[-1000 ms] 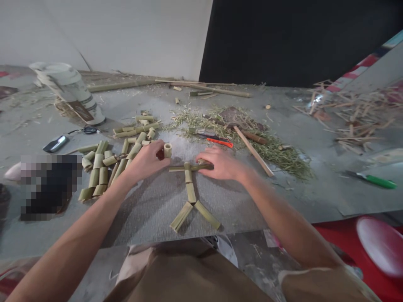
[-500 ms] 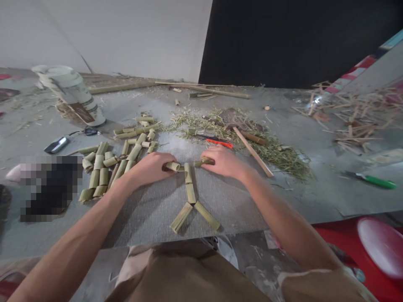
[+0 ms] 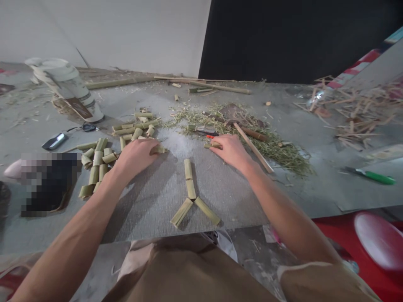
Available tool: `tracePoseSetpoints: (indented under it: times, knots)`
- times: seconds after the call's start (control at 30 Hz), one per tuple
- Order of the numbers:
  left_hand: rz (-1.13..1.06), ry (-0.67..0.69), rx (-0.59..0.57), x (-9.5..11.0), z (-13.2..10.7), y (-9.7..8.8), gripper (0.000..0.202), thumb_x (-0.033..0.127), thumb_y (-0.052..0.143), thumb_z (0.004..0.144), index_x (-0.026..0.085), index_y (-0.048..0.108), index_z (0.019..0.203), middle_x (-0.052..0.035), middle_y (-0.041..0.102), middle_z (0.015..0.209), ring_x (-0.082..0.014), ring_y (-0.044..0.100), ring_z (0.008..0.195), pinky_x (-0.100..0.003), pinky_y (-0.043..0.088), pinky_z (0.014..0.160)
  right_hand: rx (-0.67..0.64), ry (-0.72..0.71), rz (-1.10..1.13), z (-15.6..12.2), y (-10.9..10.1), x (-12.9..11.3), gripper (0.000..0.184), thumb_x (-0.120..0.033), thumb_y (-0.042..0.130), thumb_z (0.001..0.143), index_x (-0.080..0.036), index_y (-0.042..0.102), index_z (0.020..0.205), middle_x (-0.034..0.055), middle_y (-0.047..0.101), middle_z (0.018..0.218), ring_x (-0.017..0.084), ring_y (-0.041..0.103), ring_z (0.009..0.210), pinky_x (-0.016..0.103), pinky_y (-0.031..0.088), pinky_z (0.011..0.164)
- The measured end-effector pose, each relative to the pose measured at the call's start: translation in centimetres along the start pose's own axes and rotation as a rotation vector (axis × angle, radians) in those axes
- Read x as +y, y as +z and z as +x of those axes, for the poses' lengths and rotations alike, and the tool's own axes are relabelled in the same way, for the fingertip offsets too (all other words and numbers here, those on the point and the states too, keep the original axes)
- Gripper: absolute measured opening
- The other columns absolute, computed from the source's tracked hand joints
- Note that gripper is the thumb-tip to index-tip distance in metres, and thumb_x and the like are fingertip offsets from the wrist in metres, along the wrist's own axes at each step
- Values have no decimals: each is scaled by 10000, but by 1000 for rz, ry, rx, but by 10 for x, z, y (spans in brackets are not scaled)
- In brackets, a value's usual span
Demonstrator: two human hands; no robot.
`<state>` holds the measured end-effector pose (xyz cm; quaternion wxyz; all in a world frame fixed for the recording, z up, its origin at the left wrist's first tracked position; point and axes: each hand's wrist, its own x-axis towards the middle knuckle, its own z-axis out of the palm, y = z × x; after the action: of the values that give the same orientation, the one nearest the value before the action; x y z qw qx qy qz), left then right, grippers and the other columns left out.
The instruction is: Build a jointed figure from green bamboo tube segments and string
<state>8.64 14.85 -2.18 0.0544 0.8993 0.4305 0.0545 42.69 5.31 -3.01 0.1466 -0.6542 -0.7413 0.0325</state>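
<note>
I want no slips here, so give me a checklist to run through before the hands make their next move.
1. Left hand has a grip: ok, a stalk piece pokes out of it.
2. Right hand has a grip: ok, another piece shows in it.
3. Exact number of pieces held: cannot tell, the hands hide part.
4. Upside-down Y of four pieces untouched by hands: ok.
5. Orange cutter well away from the right hand: not ok, it lies close behind.

White container (image 3: 71,86) standing toward the far edge of the table (image 3: 236,201), at left. A green-handled tool (image 3: 379,178) lies near the front edge, at right; loose thin sticks (image 3: 359,115) lie beyond it.
</note>
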Motion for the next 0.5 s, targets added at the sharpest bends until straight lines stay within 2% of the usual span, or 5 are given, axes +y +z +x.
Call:
tracePoseSetpoints:
  times: [0.13,0.23,0.33,0.4,0.5]
  knots:
    - [-12,37,67,2,-2,-3,310,372,552,999,170,699,1183,-177,757,1167,-377,717,1017,-440,531,822,34,31,-15,-1,1,-2,101,-291,722,1005,-212,730,1068,101,797,1083,308,717,1042,448,463,937]
    - [-94,159,99,8,-4,-8,441,454,452,1069,143,619,1332,-201,704,1266,-366,690,1116,-442,528,891,44,-6,5,-2,0,-9,179,-364,635,1059,-221,708,1139,122,787,1146,336,692,1138,479,447,982]
    - [-176,263,-17,12,-5,-10,443,422,334,1112,166,613,1343,-181,706,1260,-323,694,1092,-414,523,883,3,-45,24,-3,-1,-14,204,-338,515,1103,-227,685,1127,129,780,1140,322,687,1113,482,434,992]
    - [-185,332,-80,14,-5,-9,426,432,371,1105,182,651,1307,-163,731,1228,-311,701,1062,-411,517,893,6,-41,27,-3,0,-14,201,-299,484,1105,-226,671,1114,126,777,1129,312,686,1093,480,427,995]
    - [-173,456,-104,17,-4,-5,350,412,495,1059,200,719,1225,-138,756,1187,-304,707,1049,-419,506,931,55,-10,7,-2,3,-10,179,-276,496,1091,-227,668,1100,123,767,1137,321,671,1117,474,433,990]
